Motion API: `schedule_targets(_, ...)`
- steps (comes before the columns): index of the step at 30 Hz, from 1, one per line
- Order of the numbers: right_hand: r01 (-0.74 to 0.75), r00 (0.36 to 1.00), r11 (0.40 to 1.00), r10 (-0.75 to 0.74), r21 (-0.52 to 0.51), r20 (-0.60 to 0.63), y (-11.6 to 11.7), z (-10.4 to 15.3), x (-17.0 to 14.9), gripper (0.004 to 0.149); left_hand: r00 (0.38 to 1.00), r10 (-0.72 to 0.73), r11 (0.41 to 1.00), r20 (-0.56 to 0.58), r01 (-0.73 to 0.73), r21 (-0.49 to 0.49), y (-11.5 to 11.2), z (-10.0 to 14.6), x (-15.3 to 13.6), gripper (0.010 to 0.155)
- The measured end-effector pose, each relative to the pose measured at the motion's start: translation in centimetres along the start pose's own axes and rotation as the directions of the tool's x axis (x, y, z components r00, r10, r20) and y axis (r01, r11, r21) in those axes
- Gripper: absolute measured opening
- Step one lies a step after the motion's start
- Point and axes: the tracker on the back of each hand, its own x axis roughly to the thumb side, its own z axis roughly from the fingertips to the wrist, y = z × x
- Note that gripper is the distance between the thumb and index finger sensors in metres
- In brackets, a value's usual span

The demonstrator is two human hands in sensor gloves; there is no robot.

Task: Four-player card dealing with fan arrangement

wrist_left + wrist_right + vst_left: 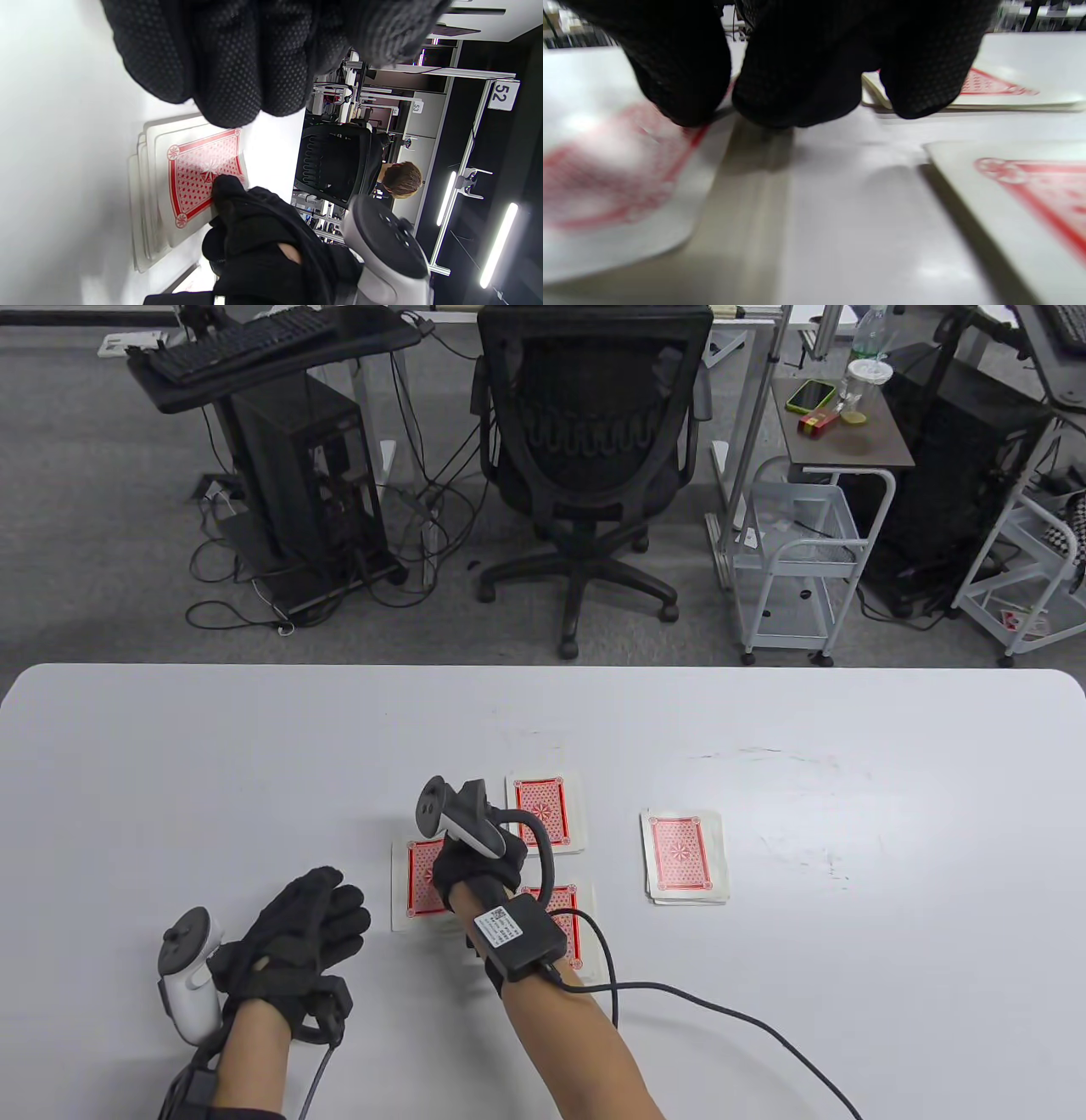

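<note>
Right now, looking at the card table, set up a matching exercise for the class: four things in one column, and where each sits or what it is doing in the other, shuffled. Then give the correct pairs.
Column one:
1. left hand
2. right hand
3. thick card stack
4. office chair

Column two:
A. on the floor beyond the table's far edge
B. fingers down on the left card pile
C. alone on the table, right of the other piles
D. flat on the table, fingers straight, holding nothing

Pairs: 1-D, 2-B, 3-C, 4-A
</note>
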Motion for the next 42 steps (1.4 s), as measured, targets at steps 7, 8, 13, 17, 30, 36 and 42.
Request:
schedule_targets(7, 0.100, 0.993, 0.995, -0.098, -0.030, 0.060, -1.7, 2.0, -1.0, 0.072, 0.999, -0.032, 0.999, 0.002, 0.032, -0.011, -0.6, 0.0, -0.1, 0.052)
schedule_targets(8, 0.117, 0.991, 0.993, -0.114, -0.034, 0.073, -2.2, 2.5, -1.3, 0.071, 0.999, -0.042, 0.999, 0.008, 0.042, -0.016, -0.8, 0.0, 0.0, 0.052)
schedule_targets(13, 0.175, 0.977, 0.980, -0.160, -0.097, 0.141, -4.6, 6.3, -4.0, 0.064, 0.989, -0.126, 0.990, 0.073, 0.130, -0.045, -2.5, 0.5, 0.4, 0.052)
schedule_targets(17, 0.187, 0.968, 0.970, -0.156, -0.152, 0.195, -5.4, 9.1, -6.4, 0.063, 0.958, -0.220, 0.966, 0.183, 0.240, -0.096, -4.4, 0.8, 1.0, 0.051)
schedule_targets(30, 0.270, 0.947, 0.963, -0.265, -0.004, 0.181, 0.9, 11.0, -11.4, 0.074, 0.659, -0.650, 0.686, 0.377, 0.723, -0.083, -9.9, 2.2, 1.2, 0.065)
schedule_targets(36, 0.166, 0.976, 0.981, -0.178, 0.102, 0.123, 2.3, 11.1, -10.1, 0.090, 0.433, -0.819, 0.453, 0.377, 0.891, -0.039, -12.2, 2.3, 0.1, 0.070)
schedule_targets(42, 0.120, 0.987, 0.967, -0.140, 0.224, 0.080, 4.3, 10.5, -9.3, 0.099, 0.295, -0.885, 0.308, 0.360, 0.951, -0.023, -13.5, 2.1, -0.9, 0.072)
